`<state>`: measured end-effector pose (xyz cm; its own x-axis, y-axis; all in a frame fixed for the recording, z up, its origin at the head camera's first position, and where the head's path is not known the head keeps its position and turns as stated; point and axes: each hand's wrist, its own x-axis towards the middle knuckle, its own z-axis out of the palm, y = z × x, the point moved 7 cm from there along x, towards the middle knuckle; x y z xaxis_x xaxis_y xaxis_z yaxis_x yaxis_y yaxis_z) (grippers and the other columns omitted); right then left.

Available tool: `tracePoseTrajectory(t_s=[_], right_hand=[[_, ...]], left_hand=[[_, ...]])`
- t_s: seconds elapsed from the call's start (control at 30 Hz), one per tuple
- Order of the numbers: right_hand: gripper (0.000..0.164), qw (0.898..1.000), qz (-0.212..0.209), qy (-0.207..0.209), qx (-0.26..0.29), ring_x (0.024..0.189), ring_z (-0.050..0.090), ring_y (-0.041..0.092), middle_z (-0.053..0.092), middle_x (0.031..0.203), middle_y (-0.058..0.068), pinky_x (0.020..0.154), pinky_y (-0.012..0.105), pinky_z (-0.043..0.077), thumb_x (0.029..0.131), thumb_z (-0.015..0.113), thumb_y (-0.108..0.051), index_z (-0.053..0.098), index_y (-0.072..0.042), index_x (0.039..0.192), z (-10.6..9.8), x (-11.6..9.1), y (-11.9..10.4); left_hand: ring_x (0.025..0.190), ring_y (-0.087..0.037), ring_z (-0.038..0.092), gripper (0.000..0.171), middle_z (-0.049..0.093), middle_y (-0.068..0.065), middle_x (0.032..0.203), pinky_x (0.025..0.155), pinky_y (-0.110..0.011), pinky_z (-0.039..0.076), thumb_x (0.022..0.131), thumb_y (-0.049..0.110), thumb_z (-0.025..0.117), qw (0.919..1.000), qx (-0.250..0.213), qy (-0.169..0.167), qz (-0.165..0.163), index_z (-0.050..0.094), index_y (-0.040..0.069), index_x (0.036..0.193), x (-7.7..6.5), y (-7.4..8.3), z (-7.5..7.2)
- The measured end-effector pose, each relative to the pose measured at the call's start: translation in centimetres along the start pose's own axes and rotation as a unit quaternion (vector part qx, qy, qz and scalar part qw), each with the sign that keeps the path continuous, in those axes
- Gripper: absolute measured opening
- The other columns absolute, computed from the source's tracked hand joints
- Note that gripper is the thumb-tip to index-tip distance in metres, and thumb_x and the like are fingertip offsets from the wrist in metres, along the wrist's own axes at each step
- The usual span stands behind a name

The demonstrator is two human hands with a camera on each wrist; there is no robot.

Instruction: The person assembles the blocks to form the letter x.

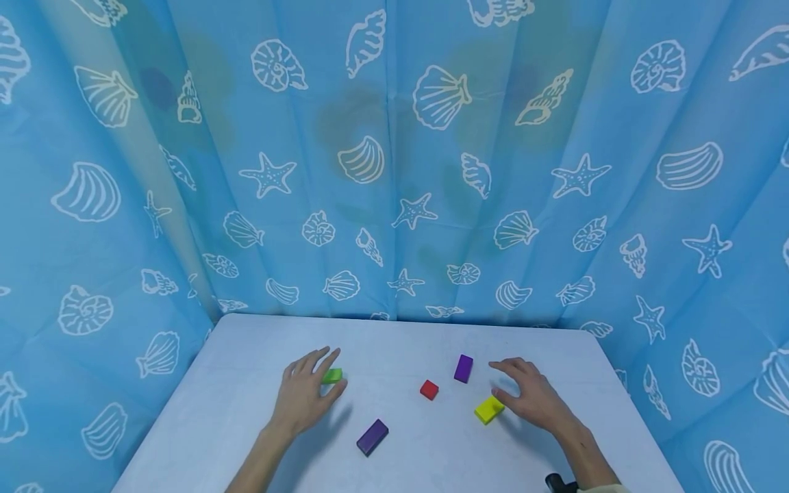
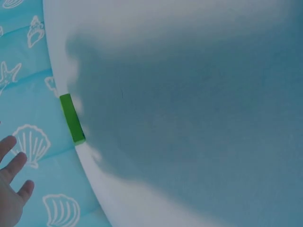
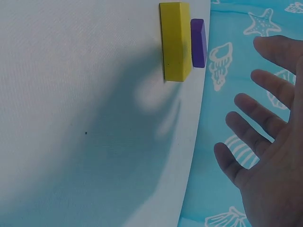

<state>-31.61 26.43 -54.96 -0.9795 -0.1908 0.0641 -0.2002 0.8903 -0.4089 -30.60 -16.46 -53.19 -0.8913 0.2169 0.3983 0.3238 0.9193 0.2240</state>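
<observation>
My left hand (image 1: 306, 392) hovers over the left side of the white table, fingers spread, holding nothing. Partly behind its thumb and index finger lies a green block (image 1: 332, 375), which the left wrist view shows apart from the fingers (image 2: 14, 166). On the other side, my right hand (image 1: 535, 396) is raised with loosely spread fingers, also holding nothing. Nearest to it is a yellow block (image 1: 489, 410), its corner close to the thumb in the head view. The right wrist view shows a gap between the yellow block (image 3: 175, 42) and the hand (image 3: 270, 127).
A purple block (image 1: 464, 368) lies behind the yellow one. Near the middle sits a small red block (image 1: 429, 389), and a dark purple block (image 1: 372, 437) lies closer to the front. Blue shell-patterned curtains (image 1: 394, 198) surround the white table (image 1: 246, 342) at the back and sides.
</observation>
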Motion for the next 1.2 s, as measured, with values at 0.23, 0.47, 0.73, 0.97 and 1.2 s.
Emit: tracePoseTrajectory(t_s=[0.23,0.47,0.73,0.97,1.2], right_hand=[[0.05,1.0,0.004,-0.018,0.002,0.13,0.046,0.036,0.054,0.138,0.01,0.103,0.068,0.038,0.091,0.071,-0.037,0.06,-0.025,0.139,0.6,0.2,0.2],[0.047,0.999,0.005,-0.03,0.009,0.128,0.048,0.034,0.055,0.135,0.007,0.103,0.065,0.04,0.092,0.071,-0.035,0.062,-0.025,0.137,1.1,0.0,0.1],[0.047,0.998,0.015,-0.051,0.02,0.127,0.048,0.032,0.057,0.133,0.005,0.104,0.064,0.04,0.089,0.074,-0.035,0.063,-0.027,0.134,1.8,0.0,0.3],[0.047,0.998,0.012,-0.057,0.026,0.124,0.05,0.03,0.058,0.13,0.004,0.102,0.064,0.042,0.087,0.075,-0.036,0.065,-0.028,0.132,2.3,0.0,0.4],[0.048,0.998,0.007,-0.059,0.014,0.124,0.051,0.03,0.058,0.131,0.005,0.102,0.063,0.043,0.086,0.075,-0.037,0.065,-0.028,0.132,2.7,-0.1,0.5]], left_hand=[[0.134,-0.033,0.05,0.061,0.054,-0.006,0.146,0.105,-0.06,0.039,0.095,0.054,0.061,0.9998,-0.017,-0.001,-0.003,0.05,0.027,0.149,0.1,0.3,0.4],[0.129,-0.03,0.053,0.06,0.058,-0.005,0.142,0.104,-0.058,0.041,0.093,0.052,0.066,0.9993,-0.032,-0.009,-0.014,0.052,0.027,0.146,0.1,0.8,0.7],[0.126,-0.029,0.056,0.059,0.059,-0.005,0.138,0.104,-0.057,0.041,0.094,0.053,0.064,0.9987,-0.043,-0.018,-0.019,0.052,0.028,0.147,0.3,1.3,1.1],[0.124,-0.03,0.058,0.058,0.06,-0.006,0.136,0.103,-0.057,0.041,0.093,0.049,0.067,0.9978,-0.064,-0.01,-0.014,0.054,0.027,0.145,0.3,1.7,1.5],[0.124,-0.028,0.058,0.056,0.061,-0.005,0.135,0.103,-0.056,0.041,0.093,0.046,0.068,0.9963,-0.082,-0.021,-0.013,0.055,0.027,0.144,0.4,2.1,1.7]])
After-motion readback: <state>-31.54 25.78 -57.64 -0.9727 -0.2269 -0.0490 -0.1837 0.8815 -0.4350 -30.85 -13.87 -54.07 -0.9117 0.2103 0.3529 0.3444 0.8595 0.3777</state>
